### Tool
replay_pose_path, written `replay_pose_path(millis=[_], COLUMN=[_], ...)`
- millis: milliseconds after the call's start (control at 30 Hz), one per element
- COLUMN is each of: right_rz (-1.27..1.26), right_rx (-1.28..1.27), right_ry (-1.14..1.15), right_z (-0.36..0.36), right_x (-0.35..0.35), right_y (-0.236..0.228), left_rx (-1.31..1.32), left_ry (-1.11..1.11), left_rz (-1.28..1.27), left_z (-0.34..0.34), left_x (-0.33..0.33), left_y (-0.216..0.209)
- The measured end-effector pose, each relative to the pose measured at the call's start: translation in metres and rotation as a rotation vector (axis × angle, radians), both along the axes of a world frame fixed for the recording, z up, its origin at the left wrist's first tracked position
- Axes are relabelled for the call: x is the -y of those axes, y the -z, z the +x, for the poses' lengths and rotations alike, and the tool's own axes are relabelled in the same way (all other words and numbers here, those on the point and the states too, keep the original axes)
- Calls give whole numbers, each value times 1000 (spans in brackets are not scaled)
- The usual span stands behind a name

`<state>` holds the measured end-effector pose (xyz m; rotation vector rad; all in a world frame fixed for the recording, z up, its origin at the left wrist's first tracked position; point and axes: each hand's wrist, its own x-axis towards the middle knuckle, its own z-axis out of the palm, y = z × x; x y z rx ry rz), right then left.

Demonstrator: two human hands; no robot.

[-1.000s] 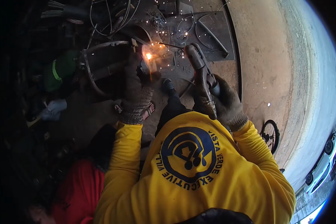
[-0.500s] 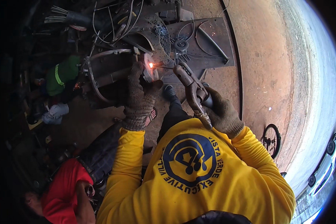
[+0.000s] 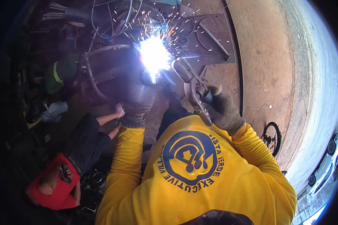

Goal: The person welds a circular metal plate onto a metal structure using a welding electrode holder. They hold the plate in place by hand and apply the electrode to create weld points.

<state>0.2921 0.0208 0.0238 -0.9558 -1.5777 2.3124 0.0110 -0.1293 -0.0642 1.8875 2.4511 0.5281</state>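
My right hand (image 3: pixel 222 109), in a knit grey-brown work glove, is closed around the dark handle of the metal welding electrode holder (image 3: pixel 193 88), which slants up and left from my fist toward the bright white welding arc (image 3: pixel 154 56). Holder tip sits just beside the arc; glare hides the exact contact point. Orange sparks spray up and out from the arc over the flat rusty steel plate (image 3: pixel 219 35) at top. My left hand (image 3: pixel 139 99), also in a knit glove, is up close below the arc, lower left of it, wrist cuff toward me; cannot tell if it is open or gripping anything, glare and shadow cover the fingers. Left of the arc is a curved grey metal ring frame (image 3: pixel 97 67), its right part washed out by the light. Both my sleeves are yellow, part of the yellow sweatshirt (image 3: pixel 199 187) with a round blue emblem on the chest. Lower left, well apart from my hands, 1 other person in a red shirt (image 3: pixel 52 187) and dark shorts sits on the ground. Right side: a small black spoked wheel (image 3: pixel 272 137) on the brown dirt ground (image 3: pixel 266 67).
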Motion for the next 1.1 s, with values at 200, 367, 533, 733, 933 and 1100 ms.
replay_pose_path(millis=[200, 367, 533, 733, 933, 1100], right_rz=[347, 189, 286, 274, 249, 245], right_rx=[47, 103, 170, 195, 169, 172], right_ry=[-107, 135, 128, 135, 192, 183], right_z=[2, 6, 12, 19, 24, 24], right_x=[0, -5, -7, -6, -5, -6], right_y=[14, 2, 1, 6, -4, -1], left_rx=[460, 513, 516, 528, 888, 921], left_ry=[-92, -59, -98, -210, -388, -365], left_rz=[198, 262, 254, 234, 139, 5], left_z=[9, 16, 23, 11, -13, -32], left_x=[-25, -45, -58, -56, -61, -75], left_y=[-40, -51, -67, -69, -93, -103])
